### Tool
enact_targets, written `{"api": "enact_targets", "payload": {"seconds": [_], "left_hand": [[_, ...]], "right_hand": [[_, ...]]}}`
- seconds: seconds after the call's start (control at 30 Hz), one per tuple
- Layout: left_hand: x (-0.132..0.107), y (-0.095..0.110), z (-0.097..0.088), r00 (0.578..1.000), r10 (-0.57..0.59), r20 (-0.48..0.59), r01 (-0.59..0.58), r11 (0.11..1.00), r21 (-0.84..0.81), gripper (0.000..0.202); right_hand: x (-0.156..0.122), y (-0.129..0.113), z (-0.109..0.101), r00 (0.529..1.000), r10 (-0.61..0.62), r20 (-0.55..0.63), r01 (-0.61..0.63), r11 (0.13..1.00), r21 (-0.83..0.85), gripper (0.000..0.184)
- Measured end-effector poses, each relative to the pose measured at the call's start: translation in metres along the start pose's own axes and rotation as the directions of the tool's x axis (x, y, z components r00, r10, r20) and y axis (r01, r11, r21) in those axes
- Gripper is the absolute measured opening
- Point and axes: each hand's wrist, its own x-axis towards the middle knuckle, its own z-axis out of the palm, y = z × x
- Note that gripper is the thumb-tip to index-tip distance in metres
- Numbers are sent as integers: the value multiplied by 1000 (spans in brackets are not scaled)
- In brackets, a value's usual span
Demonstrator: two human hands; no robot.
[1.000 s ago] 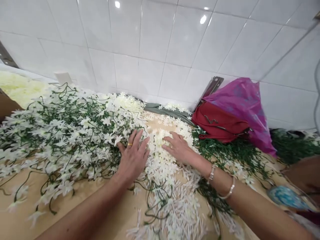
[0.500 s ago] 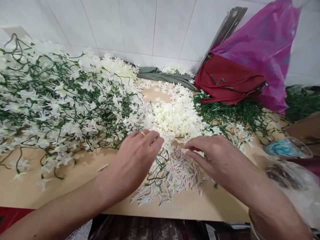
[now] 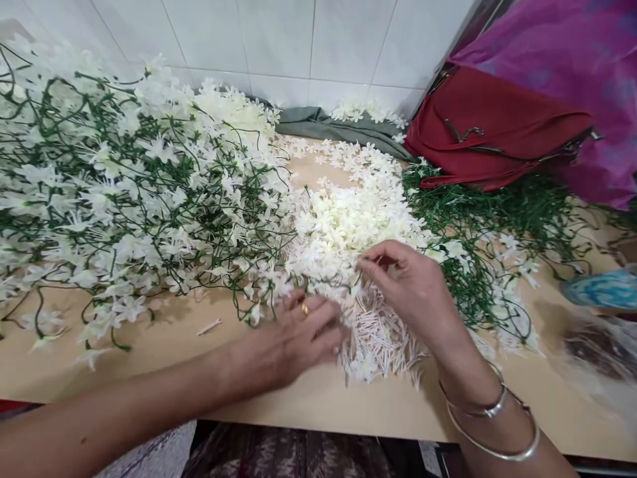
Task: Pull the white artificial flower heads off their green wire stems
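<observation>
My left hand (image 3: 311, 332), with a ring on one finger, is low over the front of the table. Its fingers are curled and smeared by motion, so what they hold, if anything, does not show. Thumb and forefinger of my right hand (image 3: 398, 279) are pinched together; the small thing between them cannot be made out. A thin green stem shows between the two hands. Behind them lies a heap of loose white artificial blossoms (image 3: 343, 222). Thin white stalks (image 3: 383, 332) are piled below my right hand, with a white flower (image 3: 363, 365) at their front edge.
White artificial flowers on green stems (image 3: 149, 192) fill the left side. Bare green stems (image 3: 478, 272) lie at the right, below a red bag (image 3: 497, 133) and a purple plastic bag (image 3: 587, 79). A tiled wall (image 3: 279, 40) stands behind. One white stalk (image 3: 209, 326) lies apart.
My left hand has come down towards the front edge. My right thumb and forefinger have closed into a pinch. The green stem has left the white stalks, and the view has shifted.
</observation>
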Motion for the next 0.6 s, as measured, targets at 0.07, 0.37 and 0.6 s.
{"api": "enact_targets", "payload": {"seconds": [0.07,0.37,0.6], "left_hand": [[11,-19,3,997,-79,-27,81,989,121,34],[15,-28,-17,843,-395,-364,245,886,-395,35],[16,-28,-16,771,-337,-540,64,885,-462,37]], "right_hand": [[2,1,-1,975,-16,-223,24,999,33,8],[-1,-5,3,893,41,-449,155,907,392,11],[-12,-20,13,990,-67,-121,121,837,534,12]]}}
